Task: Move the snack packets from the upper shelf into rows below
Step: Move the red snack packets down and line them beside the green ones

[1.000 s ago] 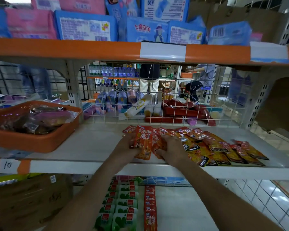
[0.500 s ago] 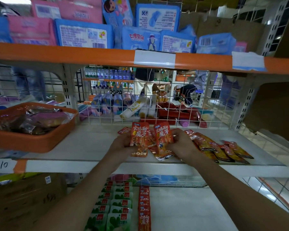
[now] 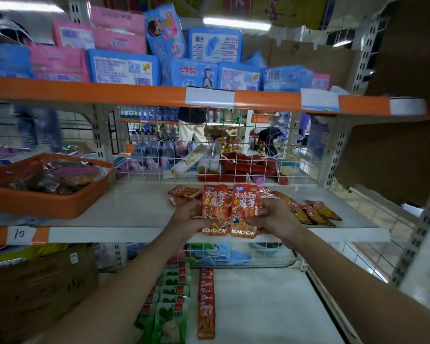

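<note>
Two red-orange snack packets stand upright side by side above the front lip of the white upper shelf (image 3: 134,207). My left hand (image 3: 188,216) grips the left packet (image 3: 214,209). My right hand (image 3: 273,217) grips the right packet (image 3: 245,209). More red packets (image 3: 184,193) lie flat behind my left hand, and a loose spread of orange and red packets (image 3: 308,209) lies to the right. On the lower shelf (image 3: 266,306) a row of red packets (image 3: 206,301) runs front to back beside rows of green packets (image 3: 171,301).
An orange tray (image 3: 47,204) with wrapped goods sits at the left of the upper shelf. A wire grid (image 3: 233,160) backs the shelf. Blue and pink packs (image 3: 124,68) fill the orange-edged shelf above. A cardboard box (image 3: 35,289) stands lower left.
Both hands lifted two packets from the pile, stood them upright and drew them toward the shelf's front edge. The camera tilted up a little.
</note>
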